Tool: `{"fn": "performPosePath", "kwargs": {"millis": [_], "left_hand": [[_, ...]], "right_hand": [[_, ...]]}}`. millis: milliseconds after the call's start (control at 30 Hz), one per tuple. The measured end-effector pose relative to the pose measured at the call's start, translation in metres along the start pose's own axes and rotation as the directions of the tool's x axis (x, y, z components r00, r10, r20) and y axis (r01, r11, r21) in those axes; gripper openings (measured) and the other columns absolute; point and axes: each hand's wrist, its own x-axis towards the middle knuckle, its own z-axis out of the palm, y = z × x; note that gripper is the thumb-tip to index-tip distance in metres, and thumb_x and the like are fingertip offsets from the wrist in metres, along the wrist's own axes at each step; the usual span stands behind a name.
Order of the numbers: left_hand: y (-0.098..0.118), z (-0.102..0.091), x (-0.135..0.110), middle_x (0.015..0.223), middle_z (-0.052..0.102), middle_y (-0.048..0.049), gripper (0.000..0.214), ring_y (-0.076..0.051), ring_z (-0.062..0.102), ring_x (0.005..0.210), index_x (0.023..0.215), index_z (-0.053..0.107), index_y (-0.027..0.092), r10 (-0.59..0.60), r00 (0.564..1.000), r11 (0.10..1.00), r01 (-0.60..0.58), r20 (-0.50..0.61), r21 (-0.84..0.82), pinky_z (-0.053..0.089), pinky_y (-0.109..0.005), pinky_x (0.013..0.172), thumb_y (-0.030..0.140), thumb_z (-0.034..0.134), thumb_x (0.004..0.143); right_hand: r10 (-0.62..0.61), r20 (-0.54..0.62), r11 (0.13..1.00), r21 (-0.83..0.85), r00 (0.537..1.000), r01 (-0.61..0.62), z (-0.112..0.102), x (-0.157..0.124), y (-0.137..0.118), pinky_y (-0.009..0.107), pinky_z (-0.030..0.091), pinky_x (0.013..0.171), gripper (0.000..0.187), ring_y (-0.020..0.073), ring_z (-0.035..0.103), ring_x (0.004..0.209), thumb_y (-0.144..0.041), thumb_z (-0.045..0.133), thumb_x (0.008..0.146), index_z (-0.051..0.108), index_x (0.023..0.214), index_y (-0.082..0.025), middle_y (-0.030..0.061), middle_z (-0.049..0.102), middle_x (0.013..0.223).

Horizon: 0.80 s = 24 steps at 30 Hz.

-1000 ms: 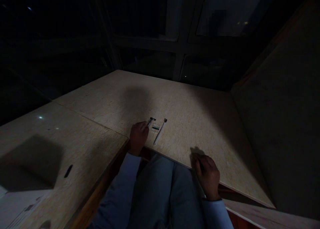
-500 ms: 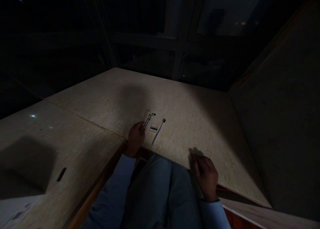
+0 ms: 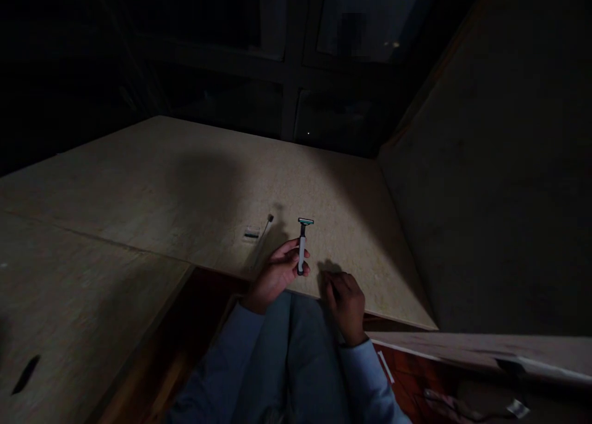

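Observation:
My left hand (image 3: 276,275) holds a razor (image 3: 301,251) by its pale handle, raised above the table with the head pointing away from me. Behind that hand, a toothbrush (image 3: 264,233) lies on the table, partly covered by the hand and its shadow. Beside the brush is a small clear case (image 3: 251,234) with a dark strip inside. My right hand (image 3: 345,301) rests at the table's front edge with its fingers curled; whether anything is within them is hidden.
The pale table (image 3: 208,208) has a seam on the left, where a dark flat object (image 3: 26,375) lies. A wall panel (image 3: 481,214) rises on the right. Dark window frames stand at the back. My legs are under the front edge.
My left hand has lifted the razor off the tabletop area and brought it rightward, turning it upright past the toothbrush. The view has turned right; my right hand stays curled at the edge.

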Motion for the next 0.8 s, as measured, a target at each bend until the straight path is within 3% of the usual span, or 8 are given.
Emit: {"fn": "performPosePath", "kwargs": {"millis": [200,300,500,667,800], "left_hand": [[-0.014,0.0,0.009,0.094,0.064,-0.0058,0.053,-0.017,0.066,0.077,0.13,0.055,0.018,-0.088,0.991,0.995,0.093,0.102,-0.039,0.05,-0.033,0.075,0.019,0.072,0.079],[-0.019,-0.001,0.014,0.093,0.064,-0.005,0.058,-0.018,0.067,0.079,0.132,0.054,0.019,-0.112,0.989,0.993,0.115,0.098,-0.027,0.051,-0.033,0.076,0.017,0.071,0.076],[-0.022,0.001,0.025,0.091,0.065,-0.0043,0.048,-0.018,0.068,0.072,0.112,0.056,0.015,-0.132,0.989,0.99,0.128,0.07,0.056,0.051,-0.027,0.061,0.013,0.073,0.067],[-0.019,0.005,0.031,0.089,0.066,-0.004,0.04,-0.015,0.066,0.058,0.098,0.051,0.015,-0.12,0.989,0.99,0.114,0.083,0.078,0.042,-0.021,0.044,0.012,0.065,0.06],[-0.019,0.0,0.033,0.071,0.063,0.0007,0.037,-0.011,0.054,0.042,0.096,0.049,0.016,-0.134,0.983,0.989,0.123,0.128,0.087,0.033,-0.019,0.035,0.014,0.057,0.06]], "right_hand": [[-0.016,-0.019,1.0,-0.016,1.0,0.016,0.0,0.001,-0.001,0.031,0.047,0.073,0.023,0.0198,0.058,0.082,-0.023,0.049,0.101,0.07,0.102,-0.015,0.008,0.066,0.087],[0.001,-0.009,1.0,-0.016,1.0,-0.001,0.002,0.0,0.001,0.031,0.047,0.072,0.022,0.0197,0.058,0.081,-0.023,0.049,0.1,0.07,0.102,-0.016,0.0076,0.066,0.086],[-0.008,-0.016,1.0,-0.007,1.0,0.008,0.003,0.001,0.0,0.031,0.045,0.07,0.021,0.0196,0.057,0.08,-0.02,0.05,0.099,0.07,0.099,-0.016,0.0075,0.067,0.085],[0.0,-0.018,1.0,-0.031,1.0,0.0,0.002,0.002,-0.001,0.031,0.045,0.071,0.021,0.0195,0.058,0.08,-0.021,0.05,0.099,0.071,0.098,-0.016,0.0076,0.067,0.084],[0.01,-0.021,1.0,-0.005,1.0,-0.01,0.003,0.001,-0.001,0.031,0.046,0.071,0.022,0.0198,0.059,0.08,-0.021,0.05,0.099,0.071,0.101,-0.016,0.0075,0.066,0.084]]}}
